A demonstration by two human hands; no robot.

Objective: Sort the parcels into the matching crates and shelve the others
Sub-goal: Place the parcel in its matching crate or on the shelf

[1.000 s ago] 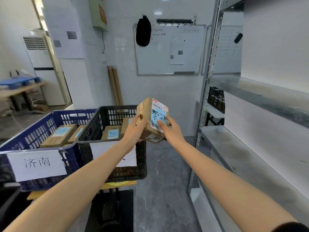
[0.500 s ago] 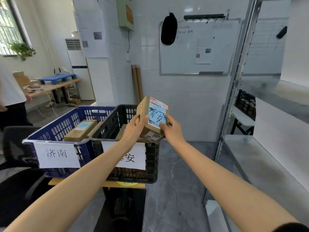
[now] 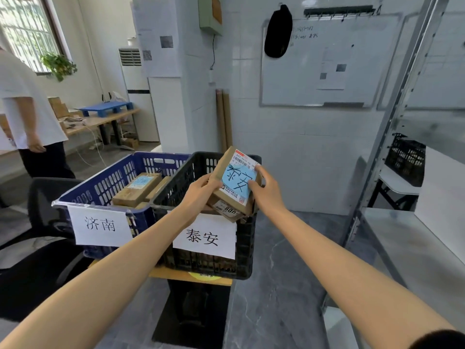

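Resting on wooden board [image 3: 164,273], black crate [image 3: 242,250] faces whiteboard [image 3: 309,79].

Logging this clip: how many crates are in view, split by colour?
Blue crate: 1
Black crates: 2, the labelled front crate touching the blue one, and the far crate at the right
Total: 3

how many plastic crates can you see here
3: the blue crate front left, the black crate right of it, and a second black crate far right, behind the shelf post. Others may be hidden.
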